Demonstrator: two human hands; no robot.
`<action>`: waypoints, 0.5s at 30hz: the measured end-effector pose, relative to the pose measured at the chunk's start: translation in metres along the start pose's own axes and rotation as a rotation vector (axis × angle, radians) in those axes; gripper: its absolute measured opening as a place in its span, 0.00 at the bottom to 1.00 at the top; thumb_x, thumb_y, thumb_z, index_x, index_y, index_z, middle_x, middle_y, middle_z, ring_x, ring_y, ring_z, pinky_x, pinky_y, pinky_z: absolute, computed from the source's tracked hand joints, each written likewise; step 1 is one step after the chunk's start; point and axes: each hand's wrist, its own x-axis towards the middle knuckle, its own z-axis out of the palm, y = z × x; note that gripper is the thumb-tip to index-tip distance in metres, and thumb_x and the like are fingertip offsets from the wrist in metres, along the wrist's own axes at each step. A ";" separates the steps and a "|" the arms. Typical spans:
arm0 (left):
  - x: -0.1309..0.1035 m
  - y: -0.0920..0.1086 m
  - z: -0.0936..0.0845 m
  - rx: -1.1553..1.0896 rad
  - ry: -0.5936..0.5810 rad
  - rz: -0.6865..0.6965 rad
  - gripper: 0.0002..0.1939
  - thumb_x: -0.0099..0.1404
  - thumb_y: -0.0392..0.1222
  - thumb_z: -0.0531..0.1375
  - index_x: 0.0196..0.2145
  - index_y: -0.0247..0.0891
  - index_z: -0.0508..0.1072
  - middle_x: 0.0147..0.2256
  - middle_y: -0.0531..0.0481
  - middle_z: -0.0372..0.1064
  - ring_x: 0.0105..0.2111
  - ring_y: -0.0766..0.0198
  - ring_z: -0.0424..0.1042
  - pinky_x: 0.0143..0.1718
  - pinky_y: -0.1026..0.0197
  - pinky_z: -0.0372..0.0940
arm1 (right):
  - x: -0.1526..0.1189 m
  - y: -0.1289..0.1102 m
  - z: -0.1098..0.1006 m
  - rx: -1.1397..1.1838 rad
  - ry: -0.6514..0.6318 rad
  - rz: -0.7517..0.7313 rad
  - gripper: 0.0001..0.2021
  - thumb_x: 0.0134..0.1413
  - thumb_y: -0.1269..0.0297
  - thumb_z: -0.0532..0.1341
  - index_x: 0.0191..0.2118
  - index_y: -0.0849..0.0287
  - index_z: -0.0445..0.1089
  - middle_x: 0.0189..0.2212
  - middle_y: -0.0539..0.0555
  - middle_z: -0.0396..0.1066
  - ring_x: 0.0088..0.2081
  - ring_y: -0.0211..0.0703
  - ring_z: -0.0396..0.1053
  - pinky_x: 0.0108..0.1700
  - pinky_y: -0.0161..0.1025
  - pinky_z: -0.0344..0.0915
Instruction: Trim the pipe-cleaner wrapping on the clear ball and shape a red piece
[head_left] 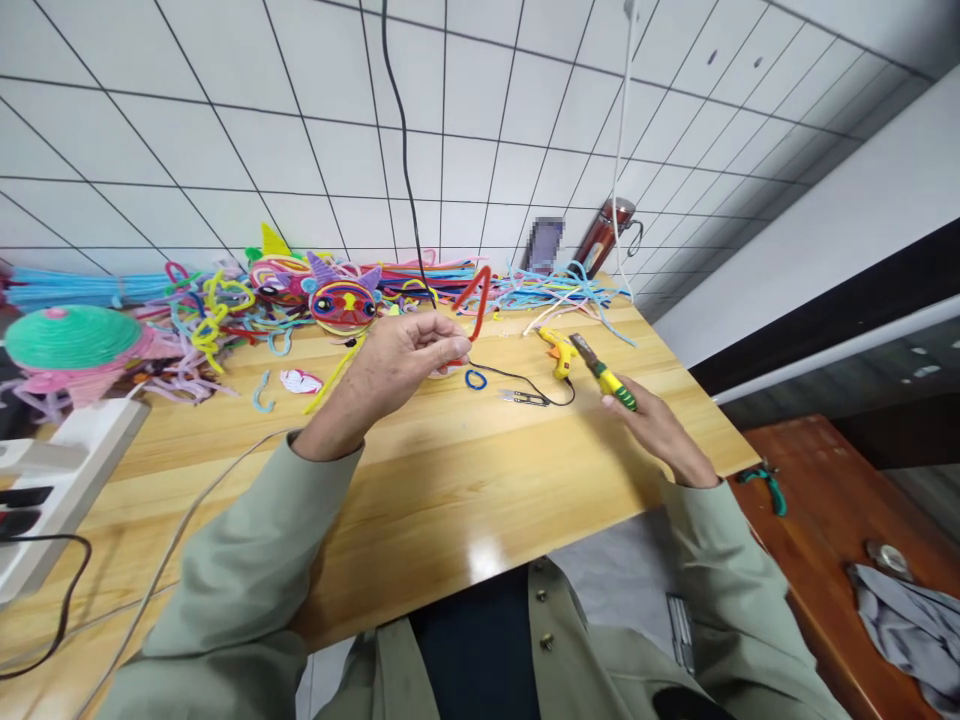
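Pinched in my left hand (409,362) is a bent red pipe cleaner (484,300) that sticks up above the fingers. My right hand (646,422) grips a yellow and green handled tool (609,380), its dark metal end pointing up and left. Behind that tool lies a yellow glue gun (557,352) with a black cord. On the table between the hands are a small blue ring (475,379) and thread snips (525,397). A white and red piece (301,382) and a light blue curl (262,392) lie left of my left hand.
Along the wall lie bundled pipe cleaners (82,289) and a colourful mask-like craft (343,303). A green and pink craft (73,338) and a white power strip (97,465) are at left. A red-brown flask (602,238) leans at back right. Green-handled pliers (774,492) rest on a lower brown surface.
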 end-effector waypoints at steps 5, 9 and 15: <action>-0.002 0.000 0.002 -0.069 0.018 -0.033 0.19 0.63 0.55 0.74 0.41 0.36 0.84 0.33 0.47 0.80 0.32 0.61 0.76 0.35 0.62 0.73 | 0.005 0.030 -0.003 -0.458 0.038 0.392 0.33 0.78 0.47 0.56 0.76 0.66 0.67 0.68 0.80 0.73 0.72 0.77 0.70 0.68 0.68 0.70; -0.004 0.002 0.003 -0.072 0.030 -0.025 0.18 0.63 0.55 0.73 0.40 0.36 0.84 0.34 0.46 0.80 0.31 0.62 0.75 0.34 0.62 0.71 | 0.011 0.027 0.002 -0.547 -0.023 0.428 0.33 0.79 0.47 0.57 0.75 0.68 0.68 0.66 0.82 0.72 0.71 0.78 0.71 0.66 0.67 0.71; -0.003 0.003 0.006 -0.056 0.009 -0.041 0.15 0.61 0.52 0.71 0.35 0.37 0.83 0.32 0.47 0.80 0.32 0.62 0.74 0.33 0.63 0.69 | 0.020 -0.029 0.000 -0.069 0.169 0.032 0.27 0.69 0.48 0.68 0.63 0.63 0.81 0.61 0.73 0.80 0.64 0.69 0.76 0.67 0.63 0.73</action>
